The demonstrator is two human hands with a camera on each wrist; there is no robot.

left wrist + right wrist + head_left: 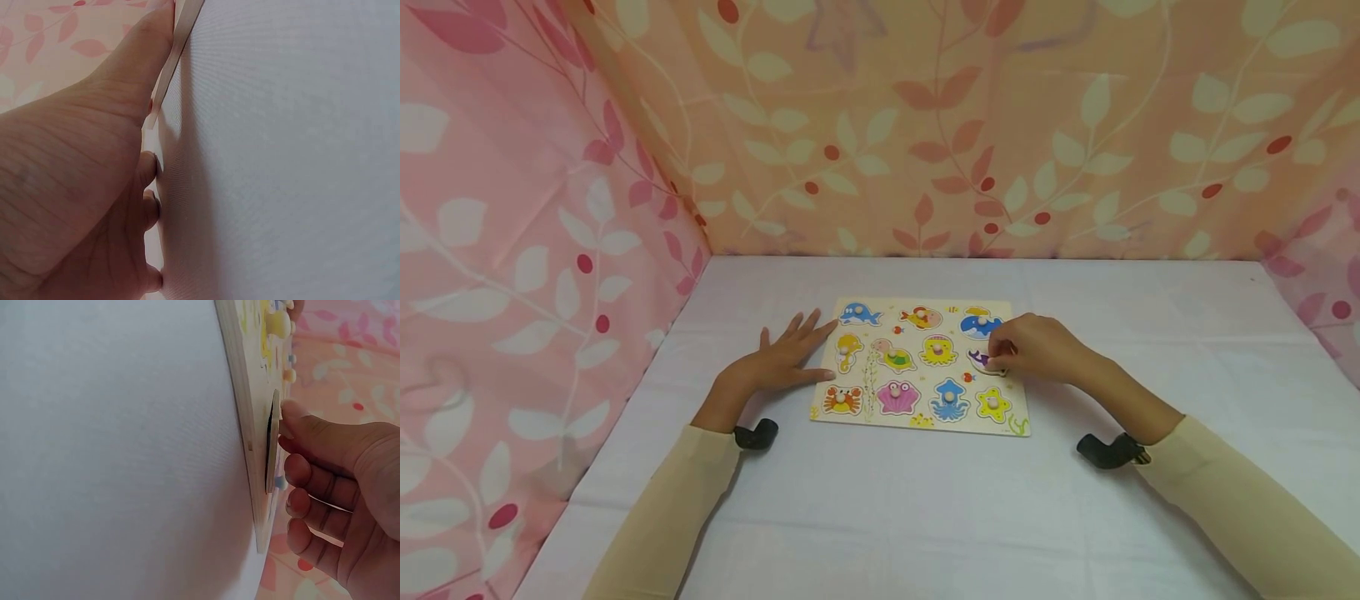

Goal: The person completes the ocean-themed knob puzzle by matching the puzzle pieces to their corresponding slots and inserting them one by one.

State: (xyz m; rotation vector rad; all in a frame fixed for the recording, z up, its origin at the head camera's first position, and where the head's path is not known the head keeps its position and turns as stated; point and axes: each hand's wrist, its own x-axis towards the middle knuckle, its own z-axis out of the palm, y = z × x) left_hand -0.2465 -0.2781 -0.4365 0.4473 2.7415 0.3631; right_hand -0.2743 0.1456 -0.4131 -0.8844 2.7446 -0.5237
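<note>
A wooden peg puzzle board (973, 424) with sea-animal pieces lies flat on the white cloth. My right hand (1037, 348) is at its right side, thumb and forefinger pinching a purple sea-animal puzzle piece (977, 360); the fingers cover most of it. In the right wrist view, that piece (273, 444) stands slightly proud of the board, and the other fingers curl loosely beside it. My left hand (782, 358) lies at the board's left edge with fingers spread. Its thumb touches that edge, while the other fingertips rest on the cloth.
Other knobbed pieces sit in the board, among them a crab (842, 401), a pink shell (898, 399), a blue squid (949, 402) and a yellow starfish (993, 405). Leaf-patterned curtains (865, 125) stand behind and beside the white-covered table (887, 517).
</note>
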